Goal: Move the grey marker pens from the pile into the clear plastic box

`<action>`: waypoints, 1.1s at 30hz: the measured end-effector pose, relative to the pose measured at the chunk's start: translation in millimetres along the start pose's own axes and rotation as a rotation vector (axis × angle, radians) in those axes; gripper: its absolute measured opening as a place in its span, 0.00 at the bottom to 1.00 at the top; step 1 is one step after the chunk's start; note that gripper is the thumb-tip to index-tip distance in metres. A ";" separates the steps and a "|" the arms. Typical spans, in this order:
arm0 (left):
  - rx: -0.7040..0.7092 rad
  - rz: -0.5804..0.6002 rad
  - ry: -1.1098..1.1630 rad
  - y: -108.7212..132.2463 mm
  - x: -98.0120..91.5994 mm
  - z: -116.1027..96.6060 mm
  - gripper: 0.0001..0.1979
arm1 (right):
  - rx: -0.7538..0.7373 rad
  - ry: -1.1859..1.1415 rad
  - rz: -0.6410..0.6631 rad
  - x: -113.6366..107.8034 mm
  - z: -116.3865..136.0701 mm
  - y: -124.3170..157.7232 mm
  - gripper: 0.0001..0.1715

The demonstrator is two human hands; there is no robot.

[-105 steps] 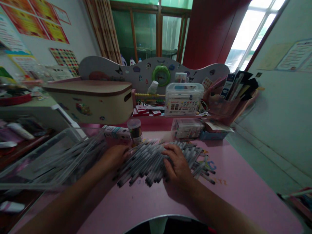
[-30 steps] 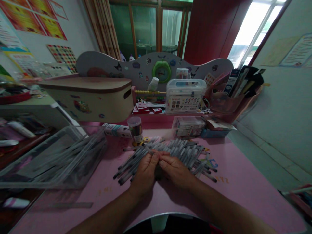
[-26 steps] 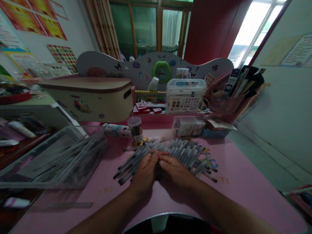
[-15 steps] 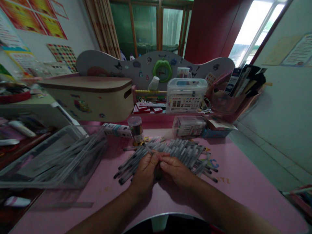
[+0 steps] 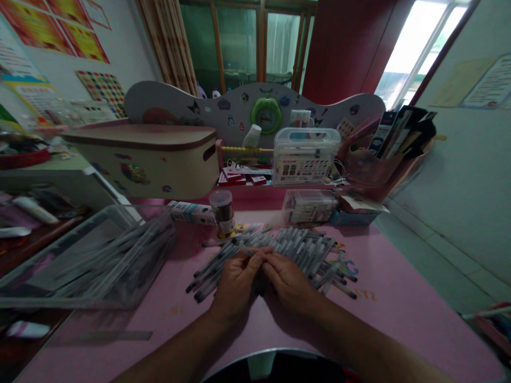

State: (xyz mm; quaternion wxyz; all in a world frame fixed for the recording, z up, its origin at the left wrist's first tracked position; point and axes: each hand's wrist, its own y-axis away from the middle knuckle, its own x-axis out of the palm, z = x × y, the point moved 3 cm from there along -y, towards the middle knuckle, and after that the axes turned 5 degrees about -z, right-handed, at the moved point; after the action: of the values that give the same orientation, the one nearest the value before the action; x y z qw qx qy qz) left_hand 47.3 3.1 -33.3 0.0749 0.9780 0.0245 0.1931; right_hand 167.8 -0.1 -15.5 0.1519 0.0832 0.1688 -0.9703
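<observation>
A heap of several grey pens [image 5: 295,250] lies on the pink desk [image 5: 391,324]. My left hand [image 5: 235,282] and my right hand [image 5: 289,279] meet at the near edge of the heap, fingers curled and pinched together on a pen [image 5: 249,251] whose end sticks out above my left fingers. A clear plastic box [image 5: 91,260] with more pens in it stands at the left, apart from both hands.
Behind the heap stand a small round jar [image 5: 222,211], a flat carton [image 5: 190,212], a clear case [image 5: 309,206] and a handled marker case [image 5: 305,157]. A cream lidded box [image 5: 147,159] sits back left, a pink holder with books [image 5: 379,159] back right.
Earlier my hands were spread flat over the heap. They have since come together at its near edge and pinch one pen; in the last second they barely shift.
</observation>
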 end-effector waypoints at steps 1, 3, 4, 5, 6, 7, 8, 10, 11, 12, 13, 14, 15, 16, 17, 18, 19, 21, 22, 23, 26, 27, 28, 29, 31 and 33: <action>0.003 -0.002 0.001 -0.2 -0.1 0.2 0.12 | -0.006 0.018 -0.003 -0.7 0.3 0.2 0.22; -0.020 0.011 0.012 0.4 -0.2 1.7 0.12 | 0.036 -0.017 -0.007 -0.6 -4.0 1.4 0.22; -0.041 0.023 0.022 1.1 -0.1 2.9 0.12 | 0.069 -0.058 -0.003 0.4 -7.7 2.3 0.22; -0.059 0.032 0.034 1.9 -0.2 4.1 0.12 | 0.104 -0.113 0.006 2.0 -11.8 3.3 0.23; -0.070 0.038 0.045 2.6 -0.5 5.1 0.12 | 0.134 -0.182 0.019 4.3 -15.6 4.2 0.24; -0.072 0.041 0.057 3.1 -0.8 5.5 0.12 | 0.161 -0.263 0.028 6.7 -18.9 5.0 0.26; -0.067 0.042 0.068 3.3 -1.1 5.3 0.13 | 0.184 -0.345 0.041 9.5 -21.3 5.7 0.27; -0.053 0.039 0.076 2.6 -1.9 3.4 0.13 | 0.223 -0.477 0.047 13.8 -23.9 6.4 0.27; -0.049 0.035 0.072 1.6 -2.4 1.7 0.13 | 0.247 -0.510 0.050 15.0 -24.5 6.5 0.26; -0.045 0.028 0.066 0.0 -3.2 -0.5 0.13 | 0.267 -0.523 0.040 15.0 -24.7 6.4 0.25; -0.040 0.017 0.061 -2.0 -4.4 -3.1 0.14 | 0.279 -0.516 0.025 13.5 -24.7 6.0 0.24; -0.031 -0.003 0.059 -4.4 -6.2 -6.0 0.14 | 0.283 -0.492 0.016 10.9 -24.7 5.3 0.24; -0.022 -0.028 0.056 -6.9 -8.6 -8.8 0.14 | 0.275 -0.455 -0.005 6.9 -24.8 4.1 0.24; -0.021 -0.052 0.053 -9.4 -11.2 -11.2 0.15 | 0.265 -0.409 -0.029 1.9 -25.2 2.7 0.23; -0.029 -0.068 0.049 -11.5 -13.6 -12.8 0.15 | 0.253 -0.350 -0.062 -3.6 -25.9 1.1 0.23; -0.051 -0.062 0.045 -13.2 -15.5 -13.4 0.15 | 0.251 -0.305 -0.122 -9.7 -27.2 -0.5 0.22; -0.084 -0.032 0.043 -14.2 -16.4 -13.1 0.15 | 0.253 -0.287 -0.175 -15.0 -28.4 -2.1 0.21; -0.167 0.105 0.043 -13.8 -15.3 -10.5 0.17 | 0.286 -0.305 -0.233 -21.2 -31.0 -4.7 0.21; -0.204 0.191 0.038 -12.6 -14.0 -8.9 0.20 | 0.312 -0.328 -0.246 -22.3 -32.1 -5.6 0.21; -0.233 0.272 0.022 -11.1 -12.9 -7.3 0.24 | 0.340 -0.355 -0.253 -22.5 -33.0 -6.3 0.21; -0.289 0.458 -0.075 -7.7 -12.4 -2.9 0.30 | 0.426 -0.404 -0.255 -21.0 -34.6 -6.7 0.25; -0.301 0.499 -0.100 -7.6 -13.2 -1.7 0.30 | 0.451 -0.413 -0.249 -20.6 -34.9 -6.5 0.26; -0.312 0.530 -0.114 -8.0 -14.4 -0.6 0.30 | 0.470 -0.418 -0.239 -20.5 -35.3 -6.2 0.27; -0.321 0.555 -0.117 -8.7 -15.6 0.4 0.30 | 0.488 -0.423 -0.223 -20.3 -35.9 -5.9 0.27; -0.332 0.580 -0.083 -10.3 -17.7 2.0 0.29 | 0.513 -0.441 -0.193 -20.2 -37.5 -5.4 0.27; -0.350 0.563 -0.010 -10.8 -18.3 2.9 0.25 | 0.532 -0.458 -0.159 -19.2 -39.6 -5.1 0.29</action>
State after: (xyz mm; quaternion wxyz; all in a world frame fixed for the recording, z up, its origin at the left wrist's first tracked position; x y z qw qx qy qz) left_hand 31.3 12.0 -44.4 0.1857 0.9197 -0.2806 0.2025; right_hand 188.6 23.5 -46.7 0.0830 -0.1131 -0.1223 -0.9825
